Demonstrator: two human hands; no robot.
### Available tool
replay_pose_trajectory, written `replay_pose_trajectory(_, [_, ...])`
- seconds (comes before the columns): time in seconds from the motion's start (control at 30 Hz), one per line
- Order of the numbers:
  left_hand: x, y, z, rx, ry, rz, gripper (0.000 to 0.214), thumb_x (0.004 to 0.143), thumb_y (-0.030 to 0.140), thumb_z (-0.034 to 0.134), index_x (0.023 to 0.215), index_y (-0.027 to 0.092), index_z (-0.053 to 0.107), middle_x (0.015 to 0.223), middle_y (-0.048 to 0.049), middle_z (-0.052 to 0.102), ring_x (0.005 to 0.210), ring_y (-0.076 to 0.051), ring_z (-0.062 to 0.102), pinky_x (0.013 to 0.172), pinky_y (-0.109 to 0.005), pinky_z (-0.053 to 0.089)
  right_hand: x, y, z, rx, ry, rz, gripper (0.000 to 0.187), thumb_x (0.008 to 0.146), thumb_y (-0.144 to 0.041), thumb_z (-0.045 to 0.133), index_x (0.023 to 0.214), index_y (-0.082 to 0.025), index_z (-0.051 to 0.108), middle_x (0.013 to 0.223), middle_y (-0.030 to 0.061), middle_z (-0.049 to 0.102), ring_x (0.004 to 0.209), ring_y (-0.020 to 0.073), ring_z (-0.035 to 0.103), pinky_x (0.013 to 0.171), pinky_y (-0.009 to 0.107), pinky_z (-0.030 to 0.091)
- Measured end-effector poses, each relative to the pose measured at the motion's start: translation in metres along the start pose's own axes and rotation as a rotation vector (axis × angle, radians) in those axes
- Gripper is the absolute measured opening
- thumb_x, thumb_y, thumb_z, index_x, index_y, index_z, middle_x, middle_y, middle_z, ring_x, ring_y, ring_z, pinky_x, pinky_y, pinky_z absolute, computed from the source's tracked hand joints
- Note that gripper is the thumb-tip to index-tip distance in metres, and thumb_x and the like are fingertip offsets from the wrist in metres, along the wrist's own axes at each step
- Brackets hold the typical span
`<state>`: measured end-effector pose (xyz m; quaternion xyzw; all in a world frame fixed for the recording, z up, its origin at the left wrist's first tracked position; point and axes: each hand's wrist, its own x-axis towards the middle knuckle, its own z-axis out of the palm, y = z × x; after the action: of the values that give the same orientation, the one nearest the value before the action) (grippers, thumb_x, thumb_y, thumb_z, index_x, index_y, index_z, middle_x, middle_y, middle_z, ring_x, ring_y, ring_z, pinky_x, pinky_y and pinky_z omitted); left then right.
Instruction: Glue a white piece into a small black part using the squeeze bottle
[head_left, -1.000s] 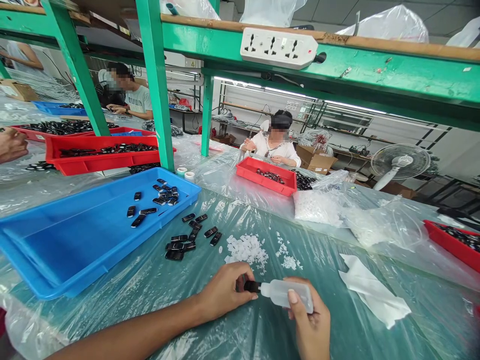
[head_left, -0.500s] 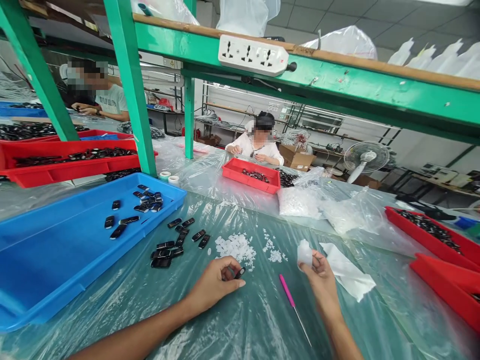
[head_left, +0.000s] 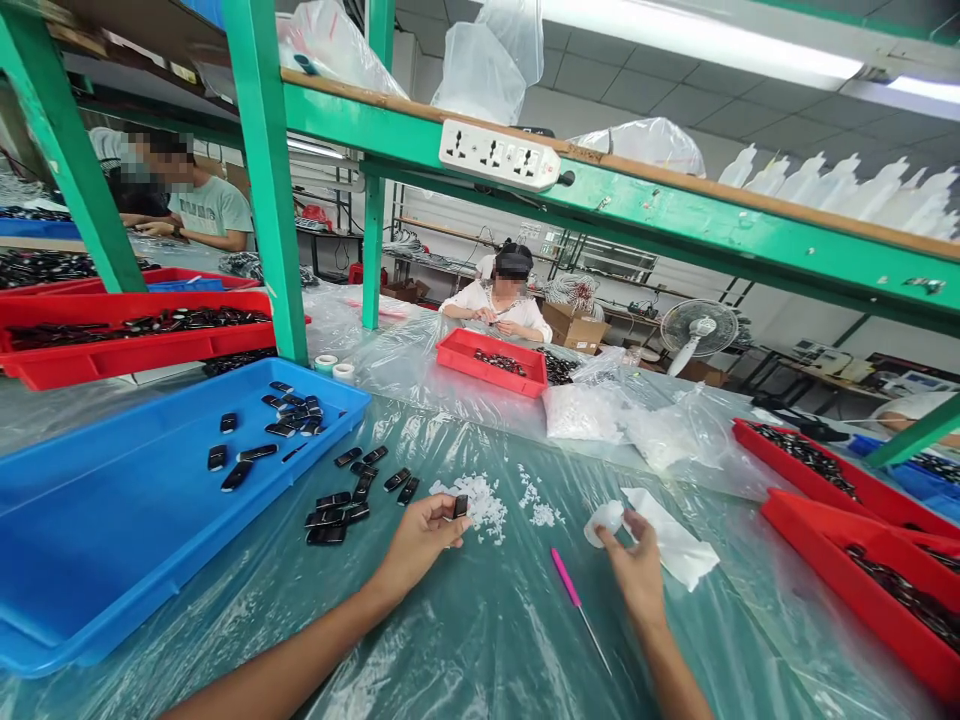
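bright ceiling tube light [head_left: 697, 40], glare on the plastic sheet [head_left: 487, 620], wide-angle bending at edges, faces blurred.

green shelf frame [head_left: 266, 190] | power strip [head_left: 499, 155] | standing fan [head_left: 699, 328] | ceiling strip light [head_left: 697, 35]

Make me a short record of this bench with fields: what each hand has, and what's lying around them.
Left hand: pinches a small black part at the fingertips.
Right hand: holds a small white bottle.
Between hands: pink-handled tool lying on the plastic-covered table.
Near left hand: white pellets; loose black parts.
Near right hand: white cloth.
Far left: blue tray holding a few black parts.
Behind: red tray; a seated person beyond it.
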<state>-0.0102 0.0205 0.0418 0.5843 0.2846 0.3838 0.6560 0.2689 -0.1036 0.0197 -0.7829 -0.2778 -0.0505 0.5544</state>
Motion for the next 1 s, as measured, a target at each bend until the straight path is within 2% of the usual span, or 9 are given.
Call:
replay_pose_trajectory(0.07, [0.001, 0.004, -0.002, -0.017, 0.048, 0.005, 0.037, 0.062, 0.043, 0.072, 0.082, 0.012, 0.066, 0.074, -0.0036, 0.064, 0.061, -0.014, 0.057, 0.060, -0.027, 0.048, -0.007, -0.019, -0.005, -0.033, 0.082, -0.069, 0.058, 0.070, -0.049, 0.059, 0.117, -0.016, 0.046, 0.117, 0.0146, 0.051, 0.106, 0.0285, 0.047, 0.083, 0.043, 0.038])
replay_pose_trajectory(0.13, [0.003, 0.007, -0.004, -0.030, 0.091, 0.012, 0.039, 0.061, 0.043, 0.073, 0.084, 0.012, 0.067, 0.075, -0.0044, 0.065, 0.062, -0.015, 0.058, 0.061, -0.027, 0.049, -0.019, -0.041, -0.005, -0.040, 0.058, -0.173, 0.052, 0.079, -0.047, 0.050, 0.120, -0.016, 0.044, 0.122, 0.0156, 0.048, 0.111, 0.0276, 0.044, 0.075, 0.036, 0.042])
replay_pose_trajectory(0.23, [0.005, 0.008, -0.006, -0.037, 0.117, 0.013, 0.042, 0.060, 0.044, 0.074, 0.087, 0.012, 0.068, 0.076, -0.0050, 0.066, 0.061, -0.015, 0.059, 0.062, -0.028, 0.050, -0.042, -0.073, 0.009, -0.055, -0.275, -0.371, 0.029, 0.085, -0.041, 0.045, 0.101, -0.022, 0.060, 0.103, 0.0079, 0.061, 0.092, 0.0209, 0.056, 0.053, 0.025, 0.042])
replay_pose_trajectory(0.27, [0.005, 0.008, -0.006, -0.037, 0.108, 0.013, 0.042, 0.060, 0.044, 0.074, 0.088, 0.012, 0.068, 0.077, -0.0052, 0.067, 0.062, -0.015, 0.059, 0.062, -0.028, 0.050, -0.050, -0.081, 0.017, -0.072, -0.402, -0.445, 0.024, 0.085, -0.038, 0.046, 0.097, -0.025, 0.063, 0.098, 0.0049, 0.064, 0.088, 0.0192, 0.058, 0.055, 0.025, 0.044])
replay_pose_trajectory(0.33, [0.004, 0.008, -0.006, -0.029, 0.065, 0.016, 0.042, 0.064, 0.044, 0.072, 0.092, 0.013, 0.068, 0.080, -0.0057, 0.067, 0.065, -0.015, 0.060, 0.065, -0.028, 0.050, -0.064, -0.092, 0.036, -0.115, -0.588, -0.586, 0.020, 0.084, -0.029, 0.049, 0.092, -0.029, 0.067, 0.093, 0.0004, 0.067, 0.088, 0.0179, 0.059, 0.073, 0.029, 0.045])
replay_pose_trajectory(0.4, [0.002, 0.007, -0.006, -0.019, 0.015, 0.019, 0.042, 0.068, 0.045, 0.069, 0.096, 0.013, 0.068, 0.083, -0.0063, 0.067, 0.067, -0.015, 0.060, 0.067, -0.027, 0.050, -0.073, -0.096, 0.054, -0.167, -0.675, -0.674, 0.025, 0.084, -0.019, 0.047, 0.095, -0.030, 0.068, 0.092, -0.0004, 0.068, 0.090, 0.0185, 0.058, 0.084, 0.033, 0.040])
replay_pose_trajectory(0.6, [-0.002, 0.008, -0.002, -0.020, -0.039, 0.006, 0.047, 0.068, 0.050, 0.067, 0.097, 0.013, 0.069, 0.088, -0.0078, 0.067, 0.066, -0.015, 0.061, 0.068, -0.028, 0.049, -0.077, -0.093, 0.082, -0.301, -0.710, -0.761, 0.027, 0.084, -0.011, 0.044, 0.091, -0.024, 0.067, 0.088, 0.0034, 0.066, 0.087, 0.0210, 0.055, 0.080, 0.033, 0.038])
replay_pose_trajectory(0.87, [-0.009, 0.011, 0.004, -0.027, -0.152, 0.004, 0.041, 0.072, 0.046, 0.065, 0.097, 0.013, 0.069, 0.086, -0.0074, 0.066, 0.069, -0.015, 0.061, 0.070, -0.029, 0.048, -0.076, -0.094, 0.085, -0.334, -0.720, -0.741, 0.021, 0.079, -0.007, 0.046, 0.083, -0.021, 0.063, 0.082, 0.0042, 0.062, 0.084, 0.0213, 0.053, 0.074, 0.030, 0.038])
replay_pose_trajectory(1.0, [-0.008, 0.005, 0.005, -0.023, -0.152, 0.019, 0.036, 0.073, 0.042, 0.066, 0.091, 0.012, 0.069, 0.081, -0.0055, 0.064, 0.067, -0.015, 0.060, 0.069, -0.028, 0.048, -0.076, -0.096, 0.083, -0.276, -0.716, -0.699, 0.020, 0.076, -0.007, 0.048, 0.082, -0.021, 0.061, 0.082, 0.0045, 0.062, 0.085, 0.0225, 0.053, 0.075, 0.032, 0.038])
